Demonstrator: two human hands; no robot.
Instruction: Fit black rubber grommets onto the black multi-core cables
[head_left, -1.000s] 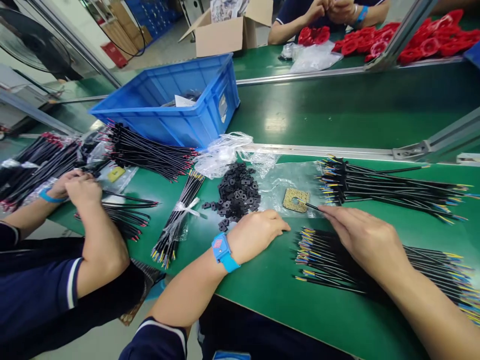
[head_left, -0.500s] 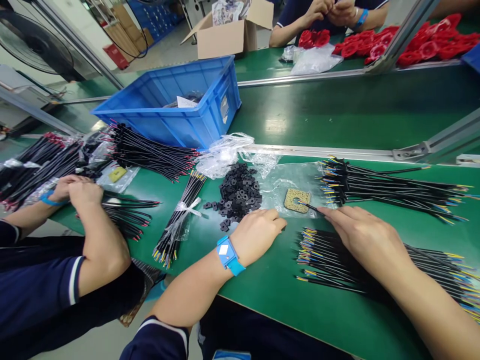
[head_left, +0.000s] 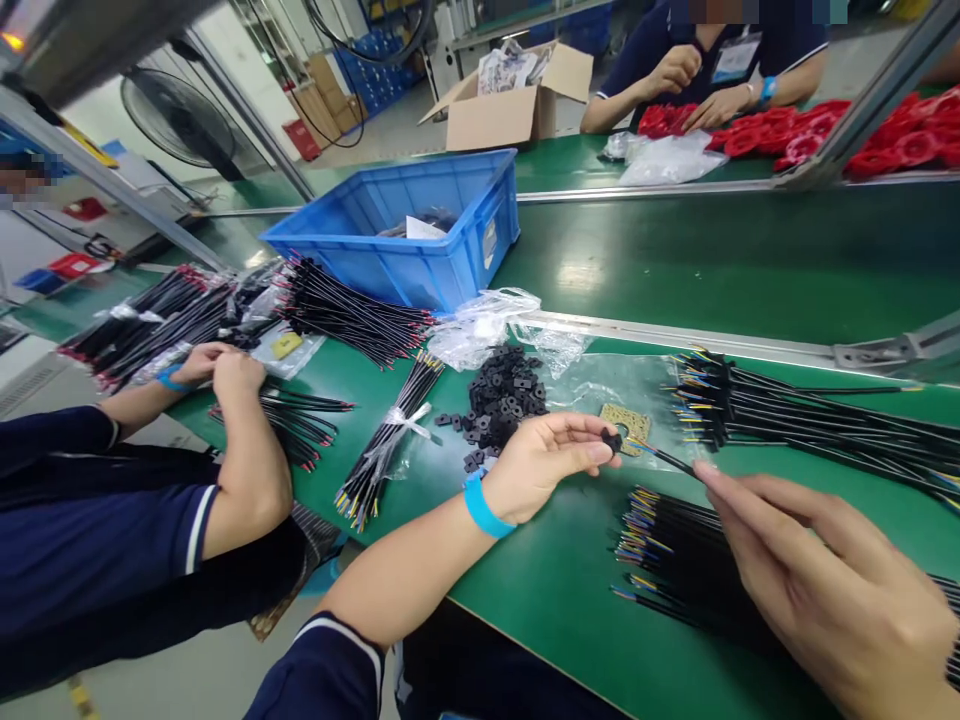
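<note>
Between thumb and fingers, my left hand (head_left: 551, 458) pinches a small black rubber piece (head_left: 612, 440). My right hand (head_left: 817, 570) grips a black cable (head_left: 675, 460) whose bare coloured wire ends point at that piece, close to it; I cannot tell whether they touch. Behind them a yellow sponge (head_left: 626, 428) with a hole lies on a clear plastic bag (head_left: 607, 375). A heap of black rubber pieces (head_left: 504, 395) is left of the sponge. Under my right hand lies a row of loose cables (head_left: 675, 560); farther back is a stack of cables with black pieces on them (head_left: 780, 400).
A blue crate (head_left: 397, 255) stands behind the heap. A tied cable bundle (head_left: 390, 440) lies left of my left arm. At the left, a co-worker's hands (head_left: 232, 370) are among red-tipped cables (head_left: 300, 420). Across the metal rail (head_left: 675, 325), another person sits by red parts (head_left: 810, 135).
My left hand has turned and lifted, now showing a black rubber piece. My right hand has raised the cable from the sponge toward it. The camera view has shifted.
</note>
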